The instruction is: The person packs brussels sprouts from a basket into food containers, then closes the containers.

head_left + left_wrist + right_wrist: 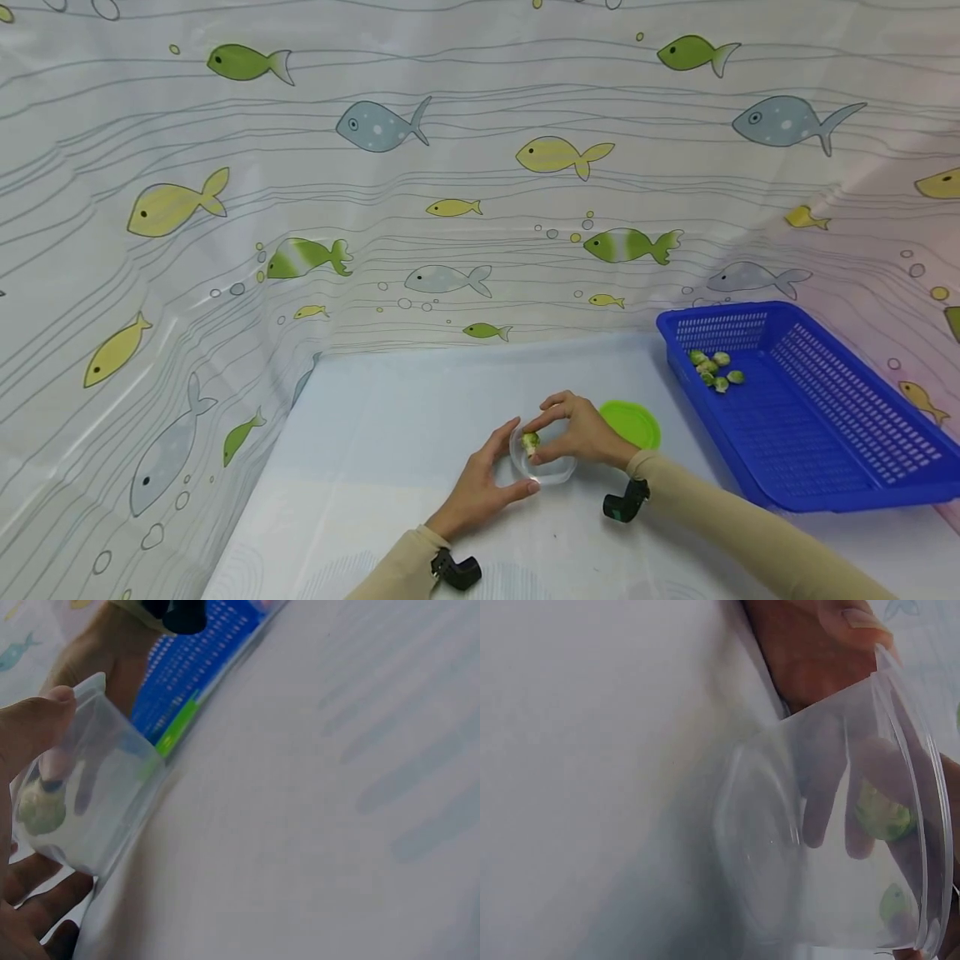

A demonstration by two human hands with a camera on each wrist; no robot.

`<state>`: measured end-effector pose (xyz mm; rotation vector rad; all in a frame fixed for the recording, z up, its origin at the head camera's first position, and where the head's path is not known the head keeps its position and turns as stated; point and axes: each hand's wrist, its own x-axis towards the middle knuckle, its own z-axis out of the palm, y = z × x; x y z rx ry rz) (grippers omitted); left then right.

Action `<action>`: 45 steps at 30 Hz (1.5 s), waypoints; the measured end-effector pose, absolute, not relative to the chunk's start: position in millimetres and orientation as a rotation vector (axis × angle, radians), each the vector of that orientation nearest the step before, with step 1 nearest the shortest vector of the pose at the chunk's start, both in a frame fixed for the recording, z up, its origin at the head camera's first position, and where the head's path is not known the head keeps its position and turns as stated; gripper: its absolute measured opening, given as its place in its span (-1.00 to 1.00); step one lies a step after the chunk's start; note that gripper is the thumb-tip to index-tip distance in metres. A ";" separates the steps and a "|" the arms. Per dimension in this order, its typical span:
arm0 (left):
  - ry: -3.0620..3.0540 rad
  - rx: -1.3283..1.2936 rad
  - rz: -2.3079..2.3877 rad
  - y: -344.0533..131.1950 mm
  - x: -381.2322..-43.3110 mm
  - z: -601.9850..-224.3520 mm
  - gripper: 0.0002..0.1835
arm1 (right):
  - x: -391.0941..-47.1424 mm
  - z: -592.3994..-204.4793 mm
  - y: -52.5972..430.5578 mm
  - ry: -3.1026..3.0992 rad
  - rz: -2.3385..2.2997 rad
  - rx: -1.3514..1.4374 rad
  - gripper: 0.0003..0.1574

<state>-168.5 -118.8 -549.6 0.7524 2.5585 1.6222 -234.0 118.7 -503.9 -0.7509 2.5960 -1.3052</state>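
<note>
A clear plastic container [557,476] stands on the table in front of me. My left hand [482,487] holds it from the left side, its thumb at the rim in the left wrist view and its fingers around the wall. My right hand [583,431] pinches a Brussels sprout [531,442] between thumb and fingers, inside the mouth of the container. Through the clear wall the sprout [883,811] shows in the right wrist view, up near the rim.
Just behind my right hand lies a bright green lid [633,423]. A blue plastic basket [757,433] stands on the right, with several Brussels sprouts [707,367] in its far left corner. A fish-patterned curtain [450,242] hangs behind the white table [390,425].
</note>
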 end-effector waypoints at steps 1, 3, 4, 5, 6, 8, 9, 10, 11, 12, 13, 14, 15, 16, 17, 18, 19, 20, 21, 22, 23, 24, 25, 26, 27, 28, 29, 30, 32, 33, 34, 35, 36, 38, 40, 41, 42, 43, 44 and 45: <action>2.557 0.743 1.622 -118.7 -168.4 -549.4 0.04 | -233.5 -503.5 118.0 2.614 -1.288 -0.761 -0.49; 2.559 0.741 1.619 -118.4 -168.8 -549.8 0.04 | -232.6 -502.8 116.2 2.645 -1.257 -0.783 -0.49; 2.559 0.743 1.620 -118.3 -169.0 -549.8 0.04 | -232.2 -502.6 115.2 2.661 -1.241 -0.796 -0.50; 2.560 0.740 1.618 -118.2 -169.1 -550.0 0.04 | -231.8 -502.7 114.1 2.682 -1.220 -0.808 -0.50; 2.561 0.745 1.619 -118.1 -169.4 -550.2 0.04 | -231.5 -502.8 113.1 2.701 -1.201 -0.823 -0.51; 2.556 0.742 1.625 -118.0 -169.4 -550.0 0.04 | -231.0 -503.0 111.0 2.739 -1.165 -0.872 -0.52; 2.550 0.735 1.630 -118.0 -169.2 -549.8 0.05 | -230.7 -502.8 110.0 2.760 -1.146 -0.901 -0.52; 2.550 0.731 1.632 -117.8 -169.1 -549.5 0.05 | -230.4 -502.6 108.9 2.783 -1.125 -0.934 -0.53; 2.548 0.725 1.633 -117.8 -169.0 -549.5 0.05 | -229.9 -502.2 108.1 2.800 -1.108 -0.961 -0.53; 2.546 0.722 1.636 -117.7 -168.9 -549.4 0.05 | -229.4 -501.9 107.2 2.815 -1.091 -0.986 -0.53; 2.543 0.714 1.637 -117.5 -168.8 -549.2 0.05 | -228.8 -501.3 106.4 2.829 -1.071 -1.002 -0.54; 2.544 0.710 1.637 -117.5 -168.8 -549.4 0.05 | -228.1 -500.7 105.7 2.841 -1.048 -1.012 -0.55; 2.545 0.712 1.634 -117.5 -168.8 -549.5 0.04 | -227.4 -500.2 104.9 2.847 -1.028 -1.015 -0.56; 2.547 0.713 1.634 -117.6 -168.8 -549.7 0.04 | -226.9 -499.6 104.0 2.849 -1.008 -1.016 -0.56; 2.546 0.716 1.634 -117.9 -169.0 -550.1 0.04 | -226.5 -499.0 103.4 2.849 -0.987 -1.012 -0.57; 2.551 0.724 1.633 -118.0 -169.1 -550.4 0.03 | -226.2 -498.4 102.7 2.848 -0.967 -1.012 -0.58; 2.552 0.729 1.635 -118.2 -169.1 -550.5 0.03 | -225.8 -497.6 102.1 2.847 -0.952 -1.010 -0.58; 2.555 0.739 1.636 -118.3 -169.1 -550.6 0.03 | -225.6 -497.1 101.5 2.845 -0.940 -1.010 -0.58; 2.559 0.753 1.638 -118.3 -169.1 -550.8 0.02 | -225.5 -496.6 100.9 2.843 -0.933 -1.010 -0.58; 2.560 0.757 1.641 -118.3 -169.0 -550.8 0.02 | -225.6 -496.3 100.4 2.842 -0.927 -1.010 -0.58; 2.564 0.763 1.643 -118.2 -168.8 -551.0 0.02 | -225.5 -496.1 99.9 2.843 -0.919 -1.006 -0.59; 2.569 0.770 1.644 -118.1 -168.6 -550.9 0.02 | -225.5 -496.0 99.2 2.845 -0.914 -1.005 -0.58; 2.569 0.769 1.646 -118.0 -168.5 -550.7 0.02 | -225.5 -496.0 98.6 2.847 -0.911 -1.001 -0.59; 2.571 0.767 1.646 -117.9 -168.4 -550.9 0.02 | -225.4 -496.2 97.9 2.850 -0.907 -0.997 -0.59; 2.571 0.763 1.646 -117.8 -168.2 -550.9 0.02 | -225.2 -496.3 97.3 2.853 -0.905 -0.995 -0.59; 2.571 0.756 1.646 -117.7 -168.1 -550.8 0.02 | -225.1 -496.3 96.8 2.858 -0.901 -0.993 -0.59; 2.571 0.755 1.646 -117.7 -168.2 -551.0 0.02 | -224.8 -496.4 96.3 2.864 -0.896 -0.992 -0.59; 2.567 0.754 1.647 -117.5 -168.2 -551.0 0.03 | -224.5 -496.2 96.0 2.870 -0.894 -0.993 -0.59; 2.556 0.733 1.645 -117.5 -168.2 -551.4 0.03 | -223.7 -495.8 95.1 2.880 -0.881 -1.001 -0.59; 2.552 0.724 1.643 -117.6 -168.2 -551.5 0.03 | -223.2 -495.5 94.9 2.883 -0.875 -1.010 -0.59; 2.548 0.716 1.641 -117.6 -168.2 -551.7 0.04 | -222.9 -495.5 94.8 2.886 -0.866 -1.021 -0.59; 2.542 0.705 1.641 -117.5 -168.2 -551.7 0.04 | -222.8 -495.5 94.9 2.889 -0.860 -1.038 -0.58; 2.539 0.697 1.641 -117.5 -168.2 -551.7 0.04 | -222.6 -495.5 94.9 2.891 -0.856 -1.056 -0.58; 2.537 0.684 1.640 -117.6 -168.3 -551.8 0.05 | -222.9 -495.9 95.3 2.892 -0.850 -1.090 -0.57; 2.540 0.684 1.641 -117.8 -168.5 -552.1 0.05 | -223.5 -496.5 95.8 2.896 -0.849 -1.118 -0.57; 2.542 0.685 1.642 -117.8 -168.7 -552.2 0.05 | -223.6 -496.4 96.0 2.899 -0.847 -1.127 -0.57; 2.543 0.685 1.643 -117.8 -168.7 -552.3 0.05 | -223.8 -496.4 96.0 2.900 -0.844 -1.129 -0.57; 2.544 0.687 1.643 -117.7 -168.8 -552.2 0.05 | -223.9 -496.4 96.1 2.901 -0.841 -1.127 -0.57; 2.546 0.687 1.642 -117.7 -168.8 -552.1 0.05 | -224.1 -496.6 96.1 2.903 -0.836 -1.125 -0.57; 2.547 0.688 1.640 -117.7 -168.8 -551.9 0.05 | -224.2 -496.7 96.1 2.905 -0.830 -1.124 -0.57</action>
